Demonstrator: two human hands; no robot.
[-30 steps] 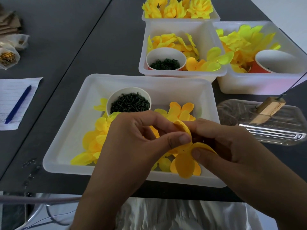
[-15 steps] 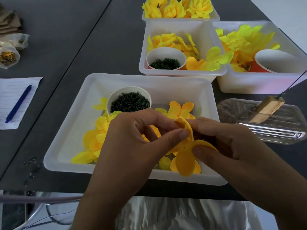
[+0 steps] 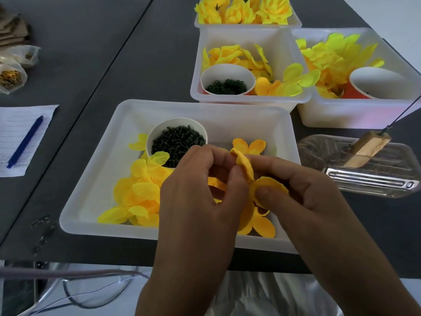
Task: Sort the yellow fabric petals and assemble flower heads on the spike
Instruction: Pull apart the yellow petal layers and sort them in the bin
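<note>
Over the near white tray (image 3: 95,179), my left hand (image 3: 196,201) and my right hand (image 3: 303,190) both pinch an orange-yellow fabric petal piece (image 3: 246,167). Its lobes stick up between my thumbs and hang down below my fingers. Loose yellow petals (image 3: 136,192) lie in the tray's left half. A white cup of dark green pegs (image 3: 176,142) stands at the tray's back. The thin metal spike (image 3: 403,112) rises from a wooden block (image 3: 366,149) at the right, apart from both hands.
Behind stand a bin (image 3: 196,87) with petals and a cup of green rings (image 3: 227,80), a bin (image 3: 355,115) with pale yellow petals and an orange cup, and a bin of finished flower heads (image 3: 243,10). A clear plastic tray (image 3: 369,179) holds the block. Paper and blue pen (image 3: 25,142) lie left.
My hands have kept their place over the tray. My fingers have shifted slightly on the petal piece, and its upper lobe stands a little more upright between my thumbs.
</note>
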